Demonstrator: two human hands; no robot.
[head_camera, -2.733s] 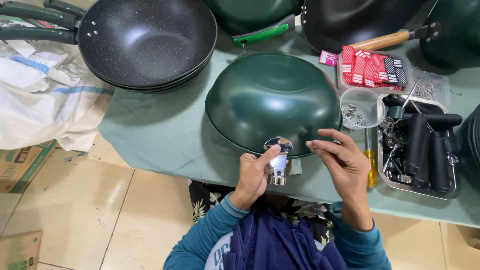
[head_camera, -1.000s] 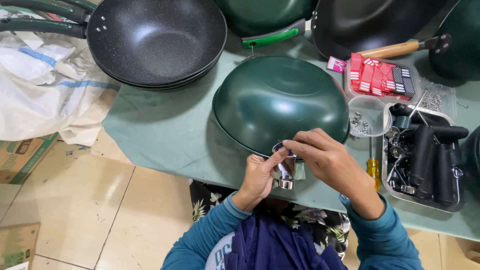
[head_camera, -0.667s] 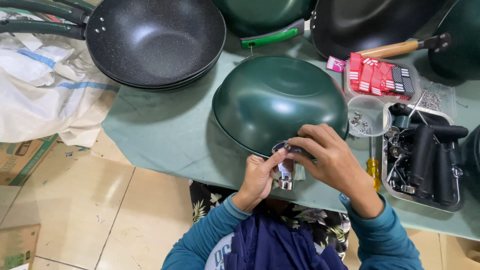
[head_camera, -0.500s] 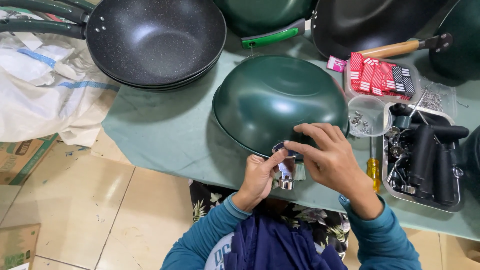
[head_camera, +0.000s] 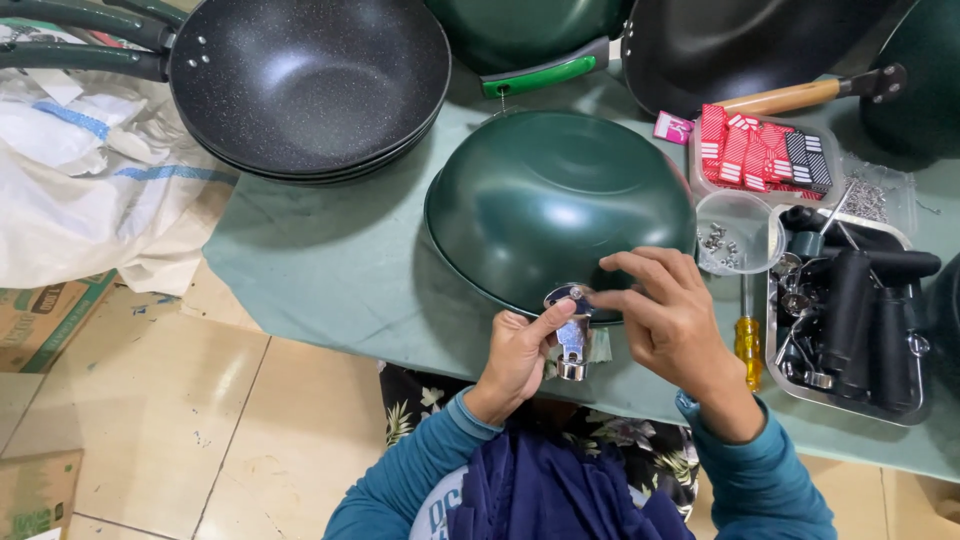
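Where the surface edge runs nearest us, our left hand pinches a metal bracket between thumb and fingers, holding it against the rim of the upturned green wok at its 6 o'clock. Our right hand, fingers curled together, touches the bracket's top. At the wok's 3 o'clock sit a clear cup of screws, a yellow screwdriver and a tray of black handles. Stacked black woks lie at 10 o'clock.

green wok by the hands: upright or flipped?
Flipped. The green wok rests rim-down on the table cloth, its domed outside facing up.
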